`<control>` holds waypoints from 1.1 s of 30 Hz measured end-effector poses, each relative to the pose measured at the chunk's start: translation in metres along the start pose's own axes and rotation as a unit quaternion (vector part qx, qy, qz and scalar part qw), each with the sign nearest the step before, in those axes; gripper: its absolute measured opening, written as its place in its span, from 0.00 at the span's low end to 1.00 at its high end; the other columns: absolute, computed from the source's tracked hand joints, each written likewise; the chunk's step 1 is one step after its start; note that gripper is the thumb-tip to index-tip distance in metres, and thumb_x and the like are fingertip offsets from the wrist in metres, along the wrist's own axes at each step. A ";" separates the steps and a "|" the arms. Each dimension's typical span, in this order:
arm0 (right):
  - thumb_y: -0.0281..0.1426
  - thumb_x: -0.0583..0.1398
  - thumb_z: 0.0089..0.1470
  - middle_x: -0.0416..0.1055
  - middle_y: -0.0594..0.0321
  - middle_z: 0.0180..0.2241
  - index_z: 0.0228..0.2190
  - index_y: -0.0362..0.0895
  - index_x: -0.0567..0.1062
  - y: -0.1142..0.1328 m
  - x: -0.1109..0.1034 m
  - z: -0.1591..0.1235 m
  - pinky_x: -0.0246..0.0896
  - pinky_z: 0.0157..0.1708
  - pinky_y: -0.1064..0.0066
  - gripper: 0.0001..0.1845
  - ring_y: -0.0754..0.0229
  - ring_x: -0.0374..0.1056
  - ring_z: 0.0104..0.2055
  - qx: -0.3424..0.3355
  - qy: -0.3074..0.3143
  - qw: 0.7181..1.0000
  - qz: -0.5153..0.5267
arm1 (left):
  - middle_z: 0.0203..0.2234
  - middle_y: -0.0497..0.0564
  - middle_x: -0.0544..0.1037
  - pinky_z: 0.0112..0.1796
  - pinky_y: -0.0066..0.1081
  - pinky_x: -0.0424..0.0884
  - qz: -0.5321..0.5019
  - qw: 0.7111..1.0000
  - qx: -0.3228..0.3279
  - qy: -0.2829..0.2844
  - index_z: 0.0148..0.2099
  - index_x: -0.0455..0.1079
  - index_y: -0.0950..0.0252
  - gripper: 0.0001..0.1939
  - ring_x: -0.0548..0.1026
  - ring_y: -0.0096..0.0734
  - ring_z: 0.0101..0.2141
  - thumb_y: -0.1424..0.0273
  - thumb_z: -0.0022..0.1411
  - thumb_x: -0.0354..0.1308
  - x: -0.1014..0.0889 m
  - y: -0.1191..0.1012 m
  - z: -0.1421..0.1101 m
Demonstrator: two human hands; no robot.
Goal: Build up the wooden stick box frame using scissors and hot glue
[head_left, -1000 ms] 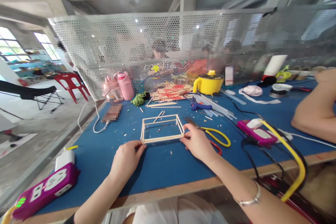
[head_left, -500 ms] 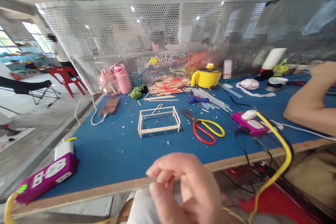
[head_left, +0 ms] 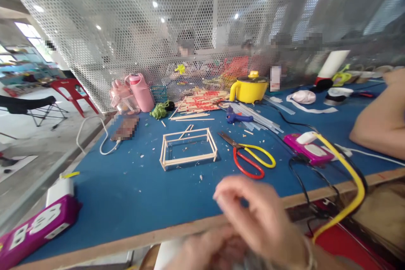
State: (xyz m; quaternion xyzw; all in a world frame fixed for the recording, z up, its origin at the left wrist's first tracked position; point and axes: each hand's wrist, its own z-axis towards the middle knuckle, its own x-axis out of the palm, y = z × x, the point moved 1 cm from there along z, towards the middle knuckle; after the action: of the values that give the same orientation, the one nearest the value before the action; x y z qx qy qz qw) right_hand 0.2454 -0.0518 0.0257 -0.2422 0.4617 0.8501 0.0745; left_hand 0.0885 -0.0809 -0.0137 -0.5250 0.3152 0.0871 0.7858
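Note:
My right hand [head_left: 253,215] is raised over the table's front edge. Its fingers curl round to the thumb with a small gap inside the curl, and nothing shows in them. Below and beside it, my left hand [head_left: 205,249] is smeared by motion at the bottom of the view, its fingers unclear. On the blue table [head_left: 126,206] beyond them stands a box-shaped frame of thin wooden sticks [head_left: 190,160]. Scissors [head_left: 253,158] with one red and one yellow handle lie right of the frame, blades apart. A blue glue gun [head_left: 238,117] rests behind them near clear glue sticks [head_left: 265,120].
Loose wooden sticks [head_left: 202,103] are heaped at the back beside a yellow pot [head_left: 251,89]. Purple power strips [head_left: 41,230] [head_left: 308,149] with cables lie left and right. A phone [head_left: 125,128] is at left. Another person's arm [head_left: 376,114] leans on the table at right.
My right hand has shifted right and slightly up, and its fingertips have come closer to the thumb. My left hand has come into view below it. The camera's view has shifted a little.

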 end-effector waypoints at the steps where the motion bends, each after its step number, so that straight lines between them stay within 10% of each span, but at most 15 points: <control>1: 0.30 0.54 0.56 0.74 0.65 0.26 0.33 0.46 0.71 -0.011 -0.016 0.013 0.62 0.23 0.76 0.05 0.65 0.68 0.24 0.040 -0.029 0.998 -0.027 | 0.20 0.47 0.75 0.23 0.30 0.73 0.001 1.000 0.007 0.009 0.39 0.74 0.56 0.10 0.74 0.30 0.22 0.60 0.58 0.57 -0.008 -0.004 0.005; 3: 0.31 0.54 0.54 0.73 0.65 0.24 0.36 0.45 0.70 -0.035 -0.042 0.045 0.61 0.23 0.75 0.07 0.64 0.68 0.24 0.123 -0.017 0.985 -0.119 | 0.24 0.47 0.77 0.28 0.26 0.73 0.015 1.000 0.023 0.004 0.36 0.74 0.58 0.08 0.75 0.26 0.25 0.65 0.62 0.54 -0.027 -0.009 0.021; 5: 0.31 0.57 0.50 0.71 0.68 0.19 0.33 0.45 0.72 -0.058 -0.054 0.077 0.57 0.20 0.75 0.07 0.64 0.66 0.19 0.226 0.217 0.930 -0.191 | 0.31 0.49 0.79 0.33 0.26 0.73 0.147 0.983 0.105 -0.032 0.41 0.73 0.61 0.09 0.76 0.26 0.30 0.70 0.64 0.51 -0.049 -0.009 0.040; 7: 0.31 0.61 0.43 0.70 0.68 0.16 0.27 0.45 0.74 -0.074 -0.057 0.102 0.55 0.16 0.75 0.05 0.64 0.65 0.16 0.258 0.325 0.890 -0.187 | 0.33 0.50 0.80 0.33 0.26 0.72 0.252 0.944 0.206 -0.055 0.44 0.72 0.61 0.10 0.77 0.28 0.32 0.72 0.63 0.52 -0.069 -0.003 0.053; 10: 0.29 0.62 0.40 0.70 0.68 0.15 0.24 0.46 0.73 -0.085 -0.054 0.120 0.52 0.15 0.76 0.03 0.63 0.65 0.16 0.252 0.348 0.884 -0.183 | 0.29 0.47 0.80 0.28 0.25 0.71 0.326 0.892 0.296 -0.101 0.45 0.72 0.58 0.12 0.76 0.27 0.27 0.72 0.58 0.59 -0.100 0.014 0.059; 14: 0.31 0.62 0.42 0.69 0.68 0.16 0.22 0.46 0.71 -0.091 -0.051 0.119 0.47 0.16 0.74 0.03 0.65 0.61 0.17 0.199 0.283 0.906 -0.245 | 0.24 0.46 0.75 0.20 0.22 0.63 0.246 0.861 0.152 -0.418 0.42 0.73 0.64 0.10 0.67 0.21 0.19 0.75 0.56 0.59 -0.132 0.049 0.057; 16: 0.32 0.62 0.43 0.67 0.69 0.16 0.21 0.46 0.71 -0.094 -0.051 0.115 0.46 0.16 0.74 0.05 0.65 0.59 0.17 0.176 0.265 0.911 -0.261 | 0.24 0.46 0.73 0.21 0.22 0.63 0.164 0.866 0.039 -0.470 0.42 0.72 0.67 0.10 0.66 0.20 0.20 0.73 0.57 0.59 -0.135 0.069 0.059; 20: 0.33 0.63 0.42 0.66 0.71 0.16 0.22 0.47 0.70 -0.098 -0.048 0.108 0.45 0.15 0.74 0.06 0.66 0.58 0.16 0.196 0.295 0.909 -0.220 | 0.29 0.47 0.73 0.24 0.24 0.68 0.097 0.905 -0.057 -0.410 0.46 0.68 0.66 0.13 0.69 0.22 0.23 0.68 0.59 0.57 -0.124 0.092 0.061; 26: 0.34 0.64 0.41 0.66 0.70 0.15 0.19 0.47 0.67 -0.096 -0.054 0.104 0.44 0.15 0.74 0.10 0.65 0.57 0.17 0.232 0.322 0.896 -0.198 | 0.38 0.52 0.73 0.37 0.33 0.72 0.048 0.952 0.015 -0.302 0.52 0.63 0.62 0.15 0.73 0.31 0.34 0.68 0.62 0.54 -0.116 0.084 0.051; 33: 0.38 0.64 0.43 0.67 0.71 0.15 0.25 0.47 0.71 -0.099 -0.043 0.102 0.47 0.15 0.74 0.09 0.65 0.59 0.16 0.240 0.313 0.903 -0.173 | 0.30 0.51 0.71 0.34 0.34 0.67 0.201 0.933 0.097 -0.282 0.34 0.65 0.62 0.08 0.71 0.34 0.32 0.65 0.63 0.50 -0.126 0.076 0.048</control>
State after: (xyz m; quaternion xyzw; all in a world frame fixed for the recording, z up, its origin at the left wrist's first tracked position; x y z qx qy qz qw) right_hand 0.2825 0.0921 0.0187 -0.5467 0.6021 0.5677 0.1276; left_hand -0.0266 0.0188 0.0133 -0.3262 0.1862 0.3567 0.8554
